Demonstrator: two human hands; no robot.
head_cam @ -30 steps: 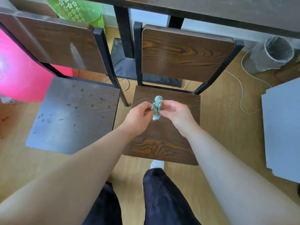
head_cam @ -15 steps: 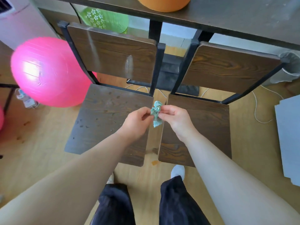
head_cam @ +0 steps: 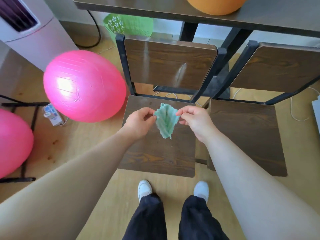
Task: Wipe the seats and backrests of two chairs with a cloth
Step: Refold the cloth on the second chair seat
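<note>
1. Far left, at the frame edge: a small pink ball (head_cam: 12, 142). A power strip (head_cam: 52, 114) lay on the wood floor beside it.
2. Next along: a larger pink ball (head_cam: 84, 85), just beside the left chair (head_cam: 155, 153).
3. The left chair had a dark wood-grain seat and pale streaks on its backrest (head_cam: 169, 64). It was drawn up to a dark table (head_cam: 138, 6).
4. Left hand (head_cam: 138, 122): thumb and fingertips pinched the left edge of the cloth (head_cam: 166, 121), the other fingers curled in.
5. The cloth was pale green and ribbed, held up over the rear half of the left chair's seat. It was stretched partly open between the two hands, its lower corner hanging down.
6. Right hand (head_cam: 195, 121): it pinched the cloth's right edge the same way.
7. Right chair (head_cam: 245, 135): close beside the left one, with a narrow gap between the seats. Its backrest ran off the frame.
8. Near edge: two white shoes (head_cam: 144, 188) stood on the floor in front of the left chair.
</note>
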